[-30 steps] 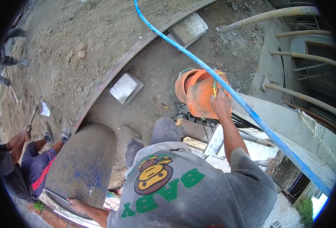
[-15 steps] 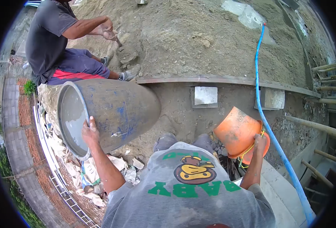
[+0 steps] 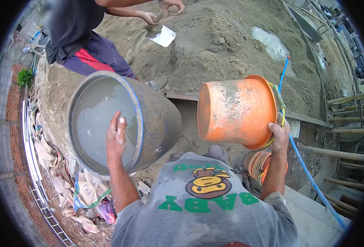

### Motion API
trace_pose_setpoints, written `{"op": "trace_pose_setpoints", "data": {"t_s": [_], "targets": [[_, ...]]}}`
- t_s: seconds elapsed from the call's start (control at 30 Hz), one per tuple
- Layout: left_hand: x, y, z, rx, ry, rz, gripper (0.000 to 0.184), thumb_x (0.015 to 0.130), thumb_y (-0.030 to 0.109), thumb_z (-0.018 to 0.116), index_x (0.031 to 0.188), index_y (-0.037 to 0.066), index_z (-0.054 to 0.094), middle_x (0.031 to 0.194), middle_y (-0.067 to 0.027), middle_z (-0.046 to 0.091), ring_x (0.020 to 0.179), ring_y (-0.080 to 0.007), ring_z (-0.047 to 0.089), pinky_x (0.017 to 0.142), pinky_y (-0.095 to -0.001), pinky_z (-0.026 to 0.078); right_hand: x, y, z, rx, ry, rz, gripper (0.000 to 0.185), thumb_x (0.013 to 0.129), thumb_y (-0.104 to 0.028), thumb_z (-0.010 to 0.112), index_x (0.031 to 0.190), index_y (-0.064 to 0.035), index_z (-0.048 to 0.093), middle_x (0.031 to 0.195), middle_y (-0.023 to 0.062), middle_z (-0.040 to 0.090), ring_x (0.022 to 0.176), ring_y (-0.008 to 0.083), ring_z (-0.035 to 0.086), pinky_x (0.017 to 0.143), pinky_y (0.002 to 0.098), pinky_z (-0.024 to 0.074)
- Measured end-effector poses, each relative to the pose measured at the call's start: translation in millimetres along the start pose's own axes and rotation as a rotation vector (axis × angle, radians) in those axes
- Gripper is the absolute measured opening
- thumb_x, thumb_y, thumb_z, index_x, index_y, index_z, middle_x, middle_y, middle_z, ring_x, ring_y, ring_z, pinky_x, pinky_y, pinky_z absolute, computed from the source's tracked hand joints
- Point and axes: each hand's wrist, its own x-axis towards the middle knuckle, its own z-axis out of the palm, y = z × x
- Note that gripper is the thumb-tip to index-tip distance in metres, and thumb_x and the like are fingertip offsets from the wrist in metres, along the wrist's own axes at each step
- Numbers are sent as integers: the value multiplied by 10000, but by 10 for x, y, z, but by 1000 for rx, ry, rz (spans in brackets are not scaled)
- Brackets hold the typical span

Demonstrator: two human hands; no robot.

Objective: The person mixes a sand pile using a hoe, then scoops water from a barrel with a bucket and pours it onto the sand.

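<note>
My left hand (image 3: 117, 138) is in front of the large drum (image 3: 161, 111), over its near rim, with its fingers stretched out and nothing in them. Grey, cloudy water (image 3: 97, 109) fills the drum almost to the top. To the right, an orange bucket (image 3: 235, 111) is held up on its side, its base turned left and its rim toward my right hand (image 3: 280, 133). My right fingers are closed on the bucket's rim. A yellow cord handle with a green grip (image 3: 278, 98) hangs at that rim.
Behind the drum a co-worker (image 3: 83, 37) holds a tool with a pale flat blade (image 3: 164, 37) over a sand heap (image 3: 206, 53). A blue hose (image 3: 301, 160) runs down the right side. Another orange bucket (image 3: 259, 160) stands low by my right arm. Torn sacks (image 3: 85, 189) lie lower left.
My left hand has let go of the drum's rim and opened. My right hand has lifted the orange bucket up and turned it sideways. The co-worker's tool blade has come up out of the sand.
</note>
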Motion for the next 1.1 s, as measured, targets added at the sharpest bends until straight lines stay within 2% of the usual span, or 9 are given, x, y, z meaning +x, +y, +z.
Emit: {"op": "trace_pose_setpoints", "data": {"t_s": [0.17, 0.3, 0.37, 0.43, 0.57, 0.77, 0.9, 0.93, 1.1], "targets": [[-199, 140, -491, -363, 121, 46, 611, 884, 498, 389, 1304, 55, 356, 1122, -176, 541, 980, -218, 558, 880, -335, 389, 47, -894, 1089, 255, -434, -248, 596, 712, -142, 471, 1238, 104, 336, 1163, 220, 485, 1053, 287, 515, 901, 376, 414], [-418, 201, -1088, -634, 338, 239, 683, 873, 545, 365, 1336, 49, 282, 1163, -194, 503, 1032, -243, 529, 897, -340, 380, -76, -1359, 2010, 361, -642, -285, 597, 732, -138, 456, 1261, 95, 309, 1180, 224, 476, 1063, 298, 511, 901, 385, 417], [-512, 247, -1242, -608, 428, 302, 748, 854, 593, 334, 1346, 37, 243, 1204, -201, 468, 1072, -253, 503, 913, -357, 378, -166, -1444, 2363, 479, -860, -166, 588, 741, -153, 463, 1255, 92, 317, 1164, 219, 488, 1033, 285, 531, 892, 374, 426], [-643, 145, -1597, -802, 588, 361, 802, 832, 635, 311, 1345, 23, 236, 1248, -210, 424, 1090, -269, 491, 931, -377, 370, -238, -1132, 3075, 451, -901, -96, 359, 750, -52, 490, 1085, 73, 455, 988, 110, 561, 851, 148, 557, 779, 275, 442], [-743, -150, -1732, -660, 692, 236, 831, 824, 647, 310, 1334, -6, 251, 1320, -231, 331, 1187, -287, 397, 983, -386, 317, -364, -545, 3823, 421, -1006, -36, 280, 764, -82, 495, 1014, 43, 522, 869, 62, 574, 768, 104, 530, 713, 246, 431], [-701, -589, -1585, -568, 600, 35, 812, 826, 640, 337, 1295, -23, 337, 1277, -155, 424, 1182, -245, 397, 983, -363, 287, -336, 161, 4025, 266, -1006, 140, 258, 726, -120, 529, 934, 30, 555, 775, 21, 542, 689, 91, 481, 642, 246, 410], [-580, -327, -1304, -444, 596, 84, 792, 822, 630, 369, 1272, -22, 380, 1258, -180, 441, 1154, -261, 425, 973, -364, 296, -277, 484, 4046, -46, -951, 34, 297, 722, -168, 524, 944, 29, 542, 725, 85, 548, 648, 160, 515, 624, 299, 423], [-522, -349, -1288, -380, 564, 31, 745, 827, 565, 412, 1272, -31, 370, 1248, -186, 448, 1148, -258, 434, 968, -354, 307, -260, 502, 4043, -99, -950, 73, 295, 719, -174, 517, 932, 30, 539, 745, 130, 569, 686, 235, 553, 656, 339, 433], [-187, -871, -1158, -127, 524, -114, 555, 849, 279, 528, 1264, -47, 356, 1169, -202, 514, 1086, -257, 499, 930, -326, 362, -176, 305, 4035, -238, -1028, -19, 299, 773, -248, 546, 882, 30, 551, 785, 166, 606, 783, 303, 582, 707, 392, 430]]}}
